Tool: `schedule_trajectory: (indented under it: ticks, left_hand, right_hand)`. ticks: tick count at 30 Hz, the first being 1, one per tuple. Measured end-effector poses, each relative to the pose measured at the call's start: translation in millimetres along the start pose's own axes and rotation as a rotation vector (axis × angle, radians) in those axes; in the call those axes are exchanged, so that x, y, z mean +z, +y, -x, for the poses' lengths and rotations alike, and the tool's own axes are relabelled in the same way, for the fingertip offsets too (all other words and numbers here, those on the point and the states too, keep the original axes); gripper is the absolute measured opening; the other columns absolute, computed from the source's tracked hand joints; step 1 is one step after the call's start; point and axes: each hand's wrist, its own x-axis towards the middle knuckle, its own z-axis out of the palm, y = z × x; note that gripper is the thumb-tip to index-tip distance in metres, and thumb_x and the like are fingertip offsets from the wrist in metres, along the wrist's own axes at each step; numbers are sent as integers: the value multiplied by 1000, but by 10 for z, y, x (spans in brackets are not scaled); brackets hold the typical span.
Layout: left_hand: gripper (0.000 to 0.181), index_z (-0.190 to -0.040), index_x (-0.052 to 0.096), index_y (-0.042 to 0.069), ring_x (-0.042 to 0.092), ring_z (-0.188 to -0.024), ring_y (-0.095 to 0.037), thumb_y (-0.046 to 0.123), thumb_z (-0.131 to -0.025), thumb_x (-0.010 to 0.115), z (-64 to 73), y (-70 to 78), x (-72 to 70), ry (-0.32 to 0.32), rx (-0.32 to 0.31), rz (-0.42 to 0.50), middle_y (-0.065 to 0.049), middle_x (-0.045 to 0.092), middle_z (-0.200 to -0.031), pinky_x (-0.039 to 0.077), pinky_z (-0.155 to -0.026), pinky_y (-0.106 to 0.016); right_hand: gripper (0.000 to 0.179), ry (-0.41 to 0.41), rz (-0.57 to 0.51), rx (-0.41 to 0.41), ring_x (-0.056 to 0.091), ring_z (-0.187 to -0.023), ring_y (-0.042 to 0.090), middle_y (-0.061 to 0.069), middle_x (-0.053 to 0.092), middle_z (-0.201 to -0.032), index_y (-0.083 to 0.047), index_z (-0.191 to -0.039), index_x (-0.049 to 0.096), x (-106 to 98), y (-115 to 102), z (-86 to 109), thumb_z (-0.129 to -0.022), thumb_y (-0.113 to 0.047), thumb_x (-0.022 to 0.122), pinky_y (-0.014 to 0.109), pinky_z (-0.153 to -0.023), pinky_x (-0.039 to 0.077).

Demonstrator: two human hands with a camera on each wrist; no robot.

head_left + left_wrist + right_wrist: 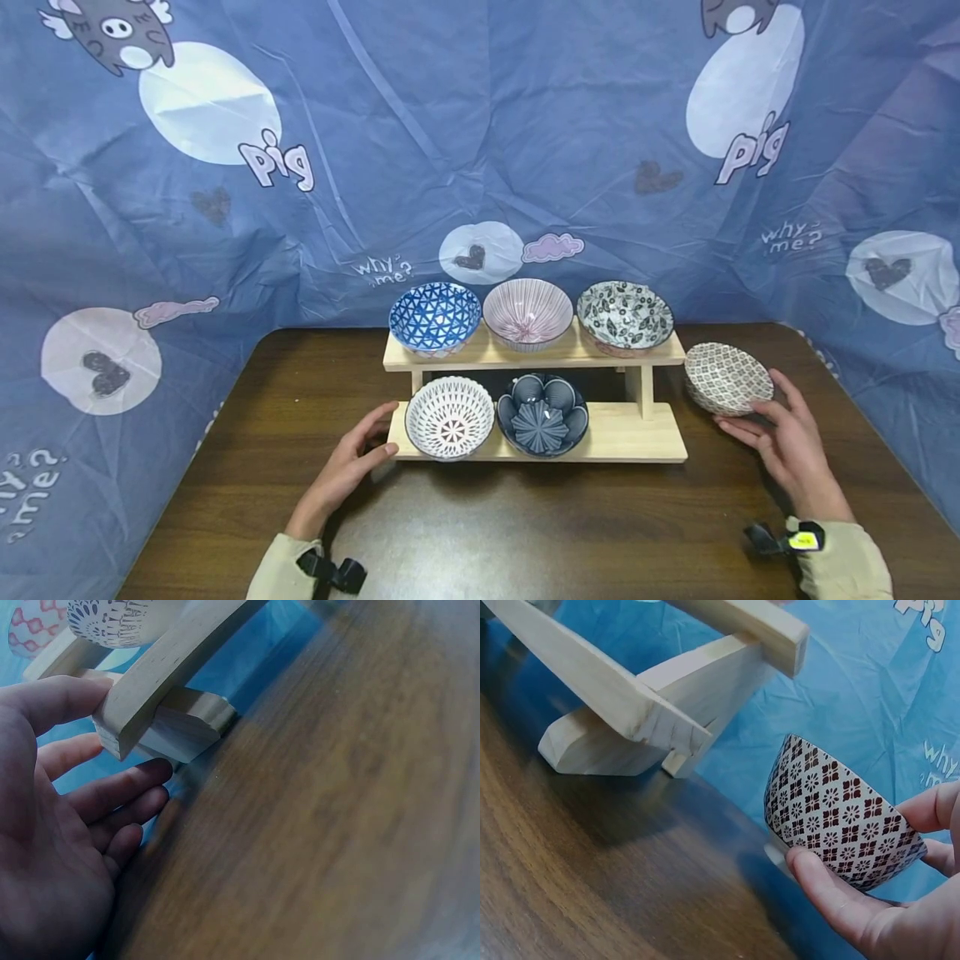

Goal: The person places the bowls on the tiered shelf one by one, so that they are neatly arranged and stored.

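My right hand (795, 446) holds a small bowl (727, 379) with a dark floral lattice pattern, beside the right end of a two-tier wooden display stand (637, 433). In the right wrist view, fingers support the patterned bowl (840, 817) at its rim and underside; it appears tilted. At the stand's lower left end, my left hand (348, 462) grips the board's end between thumb and fingers. A white bowl with a red-brown centre (450, 417) and a dark blue petal-shaped bowl (543, 415) sit on the lower tier, whose right part is bare.
Along the upper tier stand a blue triangle-patterned bowl (435, 317), a pinkish striped bowl (528, 312) and a bowl with black leaves (626, 315). Under everything is a dark wooden table (525, 533). A blue printed cloth (480, 125) hangs behind and at both sides.
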Motion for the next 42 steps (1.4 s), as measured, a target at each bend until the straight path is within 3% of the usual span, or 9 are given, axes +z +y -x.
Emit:
schedule_trajectory:
  ticks: [6,15,26,35,42]
  left_hand:
    - [58,-149,41,4,59,-105,0,12,-96,63,5,5,-2,0,-10,-3,-29,62,-129,47,-85,-22]
    - [58,-149,42,4,59,-105,0,11,-95,63,4,15,1,9,-5,-5,-29,63,-127,47,-87,-22]
    - [57,-149,42,3,59,-106,0,10,-95,62,-8,19,11,-2,29,0,-29,63,-127,47,-88,-21]
    - [58,-149,42,3,59,-105,-3,11,-95,62,0,37,11,7,-17,0,-29,62,-128,47,-86,-22]
    - [58,-149,41,2,59,-106,-2,11,-95,62,7,20,11,7,-4,2,-30,62,-128,47,-87,-21]
  right_hand:
    - [74,-18,-28,7,74,-85,35,2,32,-131,-34,-157,7,7,-54,70,-102,8,34,44,-76,60]
    - [68,-113,-111,-27,74,-87,39,7,60,-111,-28,-153,14,49,-114,168,-101,12,29,48,-76,60]
    - [65,-175,-105,-40,73,-87,42,6,61,-116,-26,-153,13,57,-142,327,-101,13,24,50,-75,60]
    - [63,-268,-147,-45,72,-90,47,11,59,-120,-23,-143,43,104,-128,444,-100,16,20,54,-78,58]
    - [65,-321,-128,-45,72,-95,45,11,57,-123,-23,-145,44,184,-118,522,-99,16,19,54,-80,58]
